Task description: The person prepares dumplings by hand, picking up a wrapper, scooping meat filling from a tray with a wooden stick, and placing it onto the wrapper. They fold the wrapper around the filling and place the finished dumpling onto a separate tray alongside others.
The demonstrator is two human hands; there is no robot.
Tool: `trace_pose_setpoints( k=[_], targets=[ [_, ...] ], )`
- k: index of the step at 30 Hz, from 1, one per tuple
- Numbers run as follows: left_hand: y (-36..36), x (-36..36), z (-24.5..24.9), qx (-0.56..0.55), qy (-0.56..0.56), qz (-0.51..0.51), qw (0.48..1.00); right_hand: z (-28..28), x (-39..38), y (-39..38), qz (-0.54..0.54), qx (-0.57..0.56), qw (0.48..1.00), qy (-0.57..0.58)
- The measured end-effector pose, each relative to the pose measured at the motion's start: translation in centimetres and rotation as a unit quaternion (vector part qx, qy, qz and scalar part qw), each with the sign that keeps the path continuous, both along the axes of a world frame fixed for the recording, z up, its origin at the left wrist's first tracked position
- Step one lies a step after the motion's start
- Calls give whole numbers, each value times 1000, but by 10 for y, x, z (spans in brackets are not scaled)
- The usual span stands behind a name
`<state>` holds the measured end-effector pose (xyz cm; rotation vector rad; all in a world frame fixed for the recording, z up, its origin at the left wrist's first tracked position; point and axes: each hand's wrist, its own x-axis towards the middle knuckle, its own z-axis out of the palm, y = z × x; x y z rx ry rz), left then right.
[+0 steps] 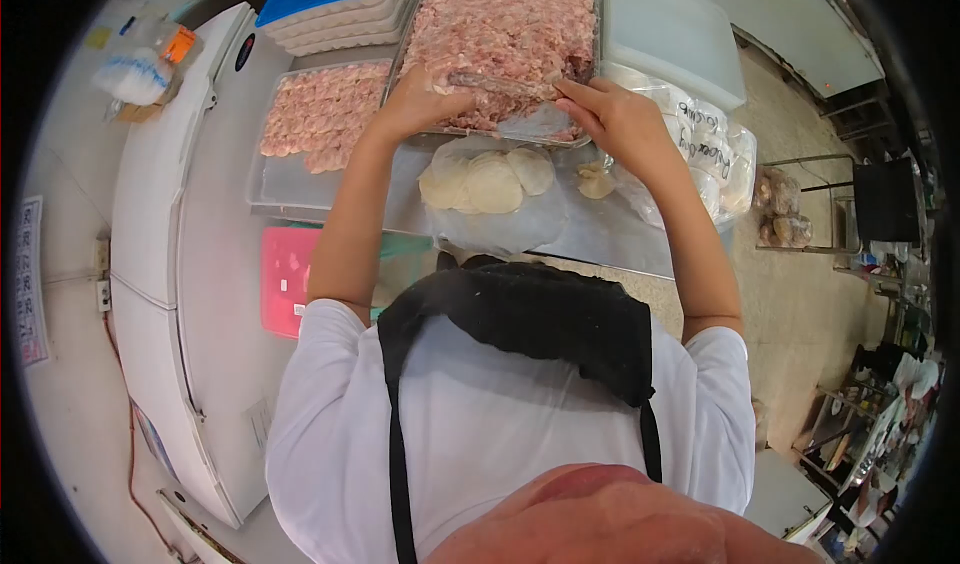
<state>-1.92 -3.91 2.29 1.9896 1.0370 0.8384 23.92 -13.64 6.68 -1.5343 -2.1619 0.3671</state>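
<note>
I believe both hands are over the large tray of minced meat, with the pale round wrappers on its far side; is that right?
Not quite: the head view shows the pale round wrappers on the near side of the large tray. The left hand and right hand are indeed over it.

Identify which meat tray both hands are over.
The center tray, filled with one loose mass of meat: left hand and right hand are both over it. The left tray holds separate portions, no hand above.

Evenly bright, sharp at centre, with curved fisheye edges darkening black.
</note>
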Motion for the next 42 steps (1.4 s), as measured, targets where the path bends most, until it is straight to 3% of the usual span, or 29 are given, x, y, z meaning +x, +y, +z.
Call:
trace_pose_setpoints(
  k=[3, 4, 7, 11, 14, 17, 18, 21, 24, 27, 28, 31, 33, 36, 39, 40, 42],
  targets=[
    [8, -8, 1, 22, 92, -16, 995, -11, -5, -4, 5, 34, 999, -27],
    [9, -11, -3, 34, 78, -9, 996, -16, -4, -1, 17, 39, 999, -26],
    [3, -23, -2, 57, 67, 12, 996, -8, 18, 10, 29, 22, 997, 75],
    [-21, -42, 34, 15, 92, -1, 996, 2, -13, 0, 30, -205, 952, 224],
    [-17, -64, 40, 13, 82, -34, 996, 13, -52, -5, 15, -266, 947, 178],
    [-17, -93, 49, -10, 78, -46, 996, 0, -93, -12, 55, -89, 981, 164],
    [-18, -101, 51, -25, 76, -49, 996, -6, -100, -11, 65, -65, 986, 142],
    [2, -132, 13, 75, 55, -76, 993, -10, -115, -7, 68, 11, 996, 54],
    [2, -152, 22, 6, 52, -89, 995, 27, -134, -12, -10, 89, 994, -63],
    [11, -168, 17, 119, 68, -65, 988, 16, -177, -21, -7, 122, 991, -62],
    [9, -174, 17, 111, 70, -54, 990, 10, -177, -15, 10, 133, 989, -65],
    [1, -192, 16, 92, 56, -28, 994, 39, -174, -18, -4, 95, 991, -93],
    [1, -203, 14, 86, 22, -29, 996, 49, -190, -26, -12, 58, 998, -38],
    [-11, -215, 55, -106, 0, -121, 987, 22, -222, -23, 29, 42, 998, -27],
    [0, -236, 13, 123, 89, 60, 987, 13, -232, -16, 46, 2, 999, 28],
    [8, -249, 9, 106, 78, 44, 990, 19, -230, -15, 43, -38, 998, 33],
    [20, -283, -1, 70, 57, 9, 996, 1, -213, -16, 8, -8, 997, 79]
  ],
)
